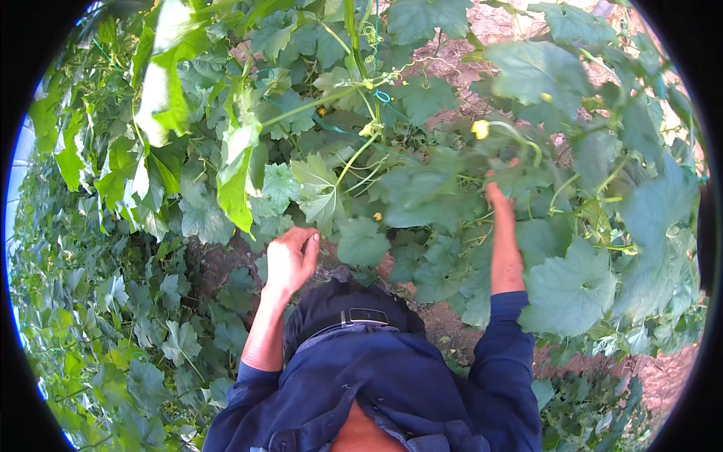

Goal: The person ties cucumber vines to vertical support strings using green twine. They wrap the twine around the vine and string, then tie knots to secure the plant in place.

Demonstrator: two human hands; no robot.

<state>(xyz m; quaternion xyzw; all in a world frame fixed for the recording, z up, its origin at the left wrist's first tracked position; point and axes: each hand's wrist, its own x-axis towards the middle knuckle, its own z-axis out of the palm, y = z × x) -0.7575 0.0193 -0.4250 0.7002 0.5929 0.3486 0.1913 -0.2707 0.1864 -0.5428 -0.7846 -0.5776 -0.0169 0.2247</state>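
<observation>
My left hand (292,252) is held with curled fingers at the edge of the vine leaves, just left of a broad green leaf (362,242); whether anything is between the fingers I cannot tell. My right hand (501,183) reaches in among the foliage on the right, its fingers partly hidden by leaves and blurred. Above it a yellow flower (480,129) shows near a curved pale green stem (519,135). In front of me a thick green vine stem (355,45) runs down beside a thin blue-green string (383,96), which is looped in a knot near a node.
Dense climbing leaves (101,316) fill the left side. Large leaves (573,288) stand close to my right forearm. Reddish soil (666,373) shows at the lower right and between plants at the top. Curly tendrils (370,42) hang by the string.
</observation>
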